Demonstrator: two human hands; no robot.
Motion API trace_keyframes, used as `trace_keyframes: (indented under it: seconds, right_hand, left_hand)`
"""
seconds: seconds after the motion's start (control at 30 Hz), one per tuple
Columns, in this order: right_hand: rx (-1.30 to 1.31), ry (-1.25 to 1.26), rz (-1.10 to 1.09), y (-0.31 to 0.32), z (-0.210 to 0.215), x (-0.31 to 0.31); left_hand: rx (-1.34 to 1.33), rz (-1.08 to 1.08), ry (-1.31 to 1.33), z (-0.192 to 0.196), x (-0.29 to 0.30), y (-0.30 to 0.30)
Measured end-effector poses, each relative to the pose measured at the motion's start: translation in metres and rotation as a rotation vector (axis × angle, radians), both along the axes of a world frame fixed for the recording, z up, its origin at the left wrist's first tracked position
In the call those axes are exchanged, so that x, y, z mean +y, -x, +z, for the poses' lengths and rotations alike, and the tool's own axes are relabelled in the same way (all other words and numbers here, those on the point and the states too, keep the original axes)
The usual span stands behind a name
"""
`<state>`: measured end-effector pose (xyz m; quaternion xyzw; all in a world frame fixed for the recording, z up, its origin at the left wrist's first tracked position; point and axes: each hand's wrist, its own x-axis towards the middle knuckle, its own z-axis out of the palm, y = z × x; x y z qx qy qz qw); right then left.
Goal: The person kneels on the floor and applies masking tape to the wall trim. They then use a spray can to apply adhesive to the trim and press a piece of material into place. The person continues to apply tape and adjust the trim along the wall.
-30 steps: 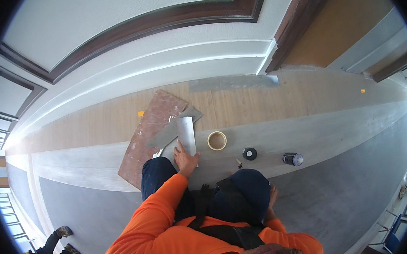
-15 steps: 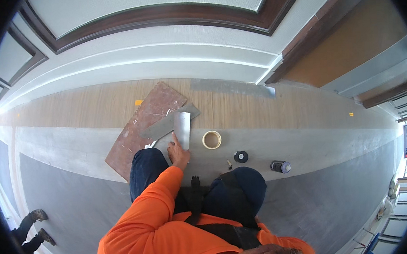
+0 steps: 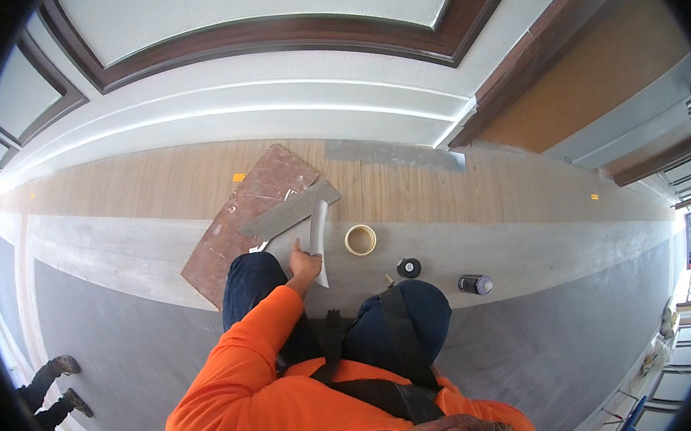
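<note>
Plank (image 3: pixel 318 235): your left hand (image 3: pixel 305 263) closes on its near end; looks light, thin, likely bendy, so grip mid-length.
Tape roll (image 3: pixel 360 239): just right.
Right hand: hidden.

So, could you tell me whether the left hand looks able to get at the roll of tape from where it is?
Probably yes: the left hand rests on the pale strip, and the roll of tape lies just beside it on bare floor, nothing between them.
</note>
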<state>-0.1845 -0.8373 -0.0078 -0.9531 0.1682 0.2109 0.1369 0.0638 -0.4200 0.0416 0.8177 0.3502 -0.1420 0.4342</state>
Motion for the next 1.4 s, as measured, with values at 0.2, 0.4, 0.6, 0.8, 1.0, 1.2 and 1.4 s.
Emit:
trace_keyframes:
  seconds: [0.2,0.4,0.6,0.8,1.0,1.2,1.4]
  right_hand:
    - [0.063,0.082,-0.004,-0.01,0.001,0.012]
    - [-0.381,-0.028,-0.408,0.0,-0.014,-0.004]
    - [-0.527,-0.353,-0.663,-0.007,0.018,0.033]
    - [-0.635,-0.928,-0.734,-0.094,0.121,0.053]
    - [-0.666,-1.25,-0.702,-0.165,0.182,0.066]
    - [-0.6,-1.341,-0.695,-0.181,0.18,0.066]
    - [-0.478,-1.132,-0.621,-0.165,0.154,0.048]
  left_hand:
    - [-0.224,-0.062,0.048,0.047,-0.005,0.022]
    - [-0.616,-0.1,-0.006,0.087,0.001,0.032]
    - [-0.719,-0.459,0.149,0.124,-0.021,0.023]
    - [-0.454,-0.534,0.5,0.126,-0.092,0.012]
    - [-0.387,-0.635,0.642,0.148,-0.146,-0.007]
    - [-0.44,-0.608,0.82,0.14,-0.175,-0.018]
    - [-0.526,-0.62,0.648,0.127,-0.144,-0.025]
